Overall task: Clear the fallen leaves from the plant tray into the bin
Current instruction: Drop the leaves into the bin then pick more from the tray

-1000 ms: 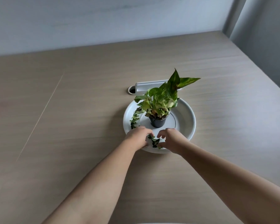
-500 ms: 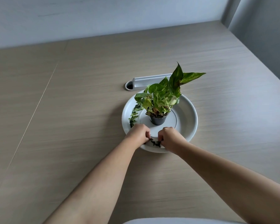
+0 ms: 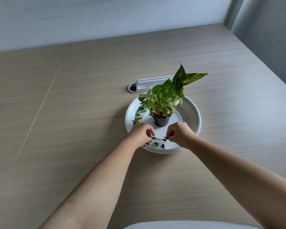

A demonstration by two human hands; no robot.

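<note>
A round white plant tray [image 3: 191, 113] sits on the wooden table with a small dark pot [image 3: 161, 123] of green variegated leaves in its middle. My left hand [image 3: 141, 133] and my right hand [image 3: 178, 135] hover over the tray's near rim, each pinching one end of a thin pale stem with small dark leaves [image 3: 158, 138] stretched between them. A few small dark fallen leaves [image 3: 158, 145] lie on the tray just below the stem. A curved row of variegated fallen leaves [image 3: 138, 114] lies along the tray's left side.
A white cable-port cover [image 3: 149, 83] with a round hole [image 3: 132, 88] is set in the table just behind the tray. A curved white-grey rim [image 3: 180, 225] shows at the bottom edge. The table's right edge runs along a grey wall.
Both hands have lifted slightly from the tray's near rim and moved apart, drawing a stem with leaves out between them. The view has tilted down a little.
</note>
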